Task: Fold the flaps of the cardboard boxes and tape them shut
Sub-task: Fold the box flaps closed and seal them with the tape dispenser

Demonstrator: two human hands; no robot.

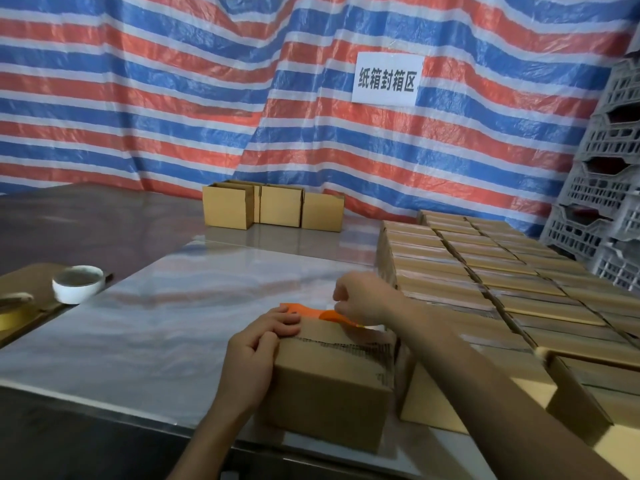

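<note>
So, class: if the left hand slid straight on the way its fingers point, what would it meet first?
Probably the orange tape dispenser, held by the right hand at the far edge of the cardboard box. The left hand grips the box's left top edge, fingertips almost at it; depth is unclear.

Steel table [166, 317] carries three cartons [273, 209] at 12 o'clock, carton block [485, 271] at 2 o'clock, single carton [329, 386] at 6 o'clock, white round item [78, 284] at 9 o'clock
</note>
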